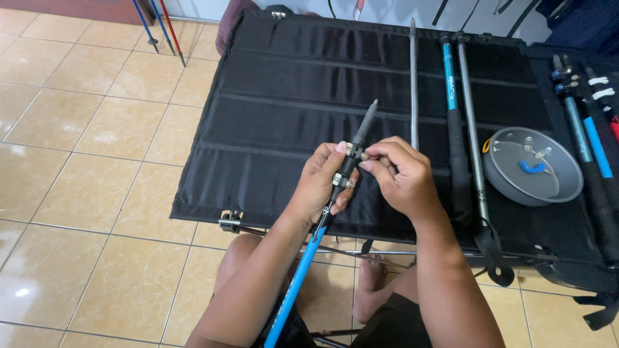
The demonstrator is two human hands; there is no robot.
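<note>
My left hand [322, 183] grips a blue trekking pole [303, 270] just below its black clamp collar, with the grey tip section [366, 122] pointing up and away over the black fabric table [271, 109]. My right hand [403, 174] pinches a small metal fitting on the side of that collar with thumb and forefinger. The pole's blue shaft runs down between my knees.
On the table lie a thin grey rod [413, 84], a teal pole with a black grip [451, 109] and a grey pole [471, 129]. A grey metal bowl [561, 187] holds small parts. More poles [583, 135] lie at the right; poles [161, 29] lean over the tiled floor [84, 193].
</note>
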